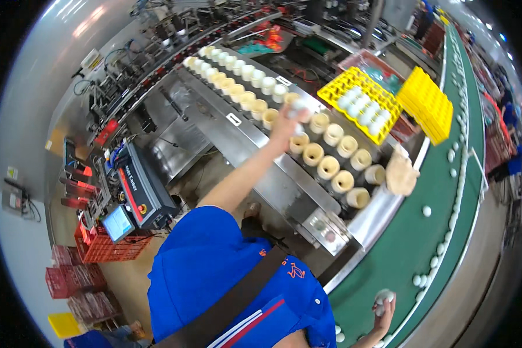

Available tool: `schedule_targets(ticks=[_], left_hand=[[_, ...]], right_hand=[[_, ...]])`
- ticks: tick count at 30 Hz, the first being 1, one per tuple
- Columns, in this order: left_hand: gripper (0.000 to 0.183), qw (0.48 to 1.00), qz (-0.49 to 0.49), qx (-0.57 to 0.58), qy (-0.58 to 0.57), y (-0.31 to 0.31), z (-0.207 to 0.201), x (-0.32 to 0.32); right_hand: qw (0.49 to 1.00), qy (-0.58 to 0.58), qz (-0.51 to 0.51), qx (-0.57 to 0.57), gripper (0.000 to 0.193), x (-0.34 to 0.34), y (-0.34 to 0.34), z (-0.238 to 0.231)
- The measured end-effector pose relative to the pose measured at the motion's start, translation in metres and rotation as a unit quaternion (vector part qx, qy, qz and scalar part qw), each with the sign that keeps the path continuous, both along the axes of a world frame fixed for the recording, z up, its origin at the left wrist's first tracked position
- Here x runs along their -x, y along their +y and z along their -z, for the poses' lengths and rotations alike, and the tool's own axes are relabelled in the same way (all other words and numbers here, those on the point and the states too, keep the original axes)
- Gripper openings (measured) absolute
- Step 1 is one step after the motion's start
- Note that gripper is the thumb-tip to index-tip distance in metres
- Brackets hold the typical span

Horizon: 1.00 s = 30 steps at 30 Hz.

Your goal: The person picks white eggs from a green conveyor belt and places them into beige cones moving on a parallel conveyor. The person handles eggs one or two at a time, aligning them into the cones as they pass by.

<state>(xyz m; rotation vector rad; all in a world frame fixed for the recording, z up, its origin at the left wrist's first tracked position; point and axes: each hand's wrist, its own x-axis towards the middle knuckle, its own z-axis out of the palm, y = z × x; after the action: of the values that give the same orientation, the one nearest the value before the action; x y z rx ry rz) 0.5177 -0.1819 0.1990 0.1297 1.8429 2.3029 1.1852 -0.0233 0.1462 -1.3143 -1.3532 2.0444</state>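
My left hand [282, 129] reaches out over two rows of cream-coloured cups [313, 154] on a metal conveyor. Its fingers are closed around white eggs [299, 105], one of which shows just above a cup. At the lower right my right hand [384, 319] is raised above the green belt [383, 261], its fingers curled round white eggs [383, 297]. How many eggs each hand holds is hard to tell. Cups beyond my left hand hold white eggs [247, 72] along the far row; the cups to its right look empty.
A yellow egg tray [337, 91] holding several white eggs sits behind the cups, beside stacked yellow trays [426, 104]. A beige, glove-like lump [401, 172] lies at the conveyor's end. More eggs [434, 262] line the green belt. A machine with a screen [118, 223] stands left.
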Motion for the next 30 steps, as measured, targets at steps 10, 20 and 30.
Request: schedule_targets(ticks=[10,20,30], left_hand=[[0.049,0.745,0.022,0.610,0.270,-0.187,0.007,0.240],[0.036,0.744,0.107,0.600,0.275,-0.209,-0.011,0.343],[0.020,0.707,0.037,0.504,0.494,-0.220,0.028,0.409]], right_hand=[[0.871,0.127,-0.400,-0.254,0.066,0.517,-0.054,-0.100],[0.664,0.022,-0.499,-0.556,0.049,0.823,-0.200,-0.082],[0.707,0.109,-0.456,-0.530,0.049,0.836,-0.184,-0.060]])
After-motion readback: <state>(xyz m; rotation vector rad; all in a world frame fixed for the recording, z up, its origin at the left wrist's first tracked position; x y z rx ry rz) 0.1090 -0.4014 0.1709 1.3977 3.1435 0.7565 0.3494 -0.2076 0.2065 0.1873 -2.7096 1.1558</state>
